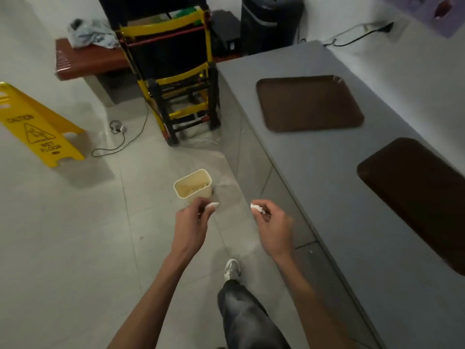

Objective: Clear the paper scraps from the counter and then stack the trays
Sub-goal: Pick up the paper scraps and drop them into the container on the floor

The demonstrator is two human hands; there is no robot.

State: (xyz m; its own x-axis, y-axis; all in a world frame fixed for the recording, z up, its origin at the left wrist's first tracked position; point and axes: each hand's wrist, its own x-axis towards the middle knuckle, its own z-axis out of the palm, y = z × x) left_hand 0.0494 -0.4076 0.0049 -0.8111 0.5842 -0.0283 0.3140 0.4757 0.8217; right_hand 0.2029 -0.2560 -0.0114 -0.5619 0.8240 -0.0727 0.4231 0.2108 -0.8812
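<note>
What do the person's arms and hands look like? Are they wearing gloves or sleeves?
No gloves, and no sleeves in view: the left hand and right hand are bare, and so are both forearms down to the picture's edge. No watch, ring or bracelet shows. The person also wears dark grey trousers and a pale sneaker.

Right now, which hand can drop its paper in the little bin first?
Left. The left hand pinches a paper scrap near the cream bin; the right hand holds the other scrap off toward the counter.
</note>
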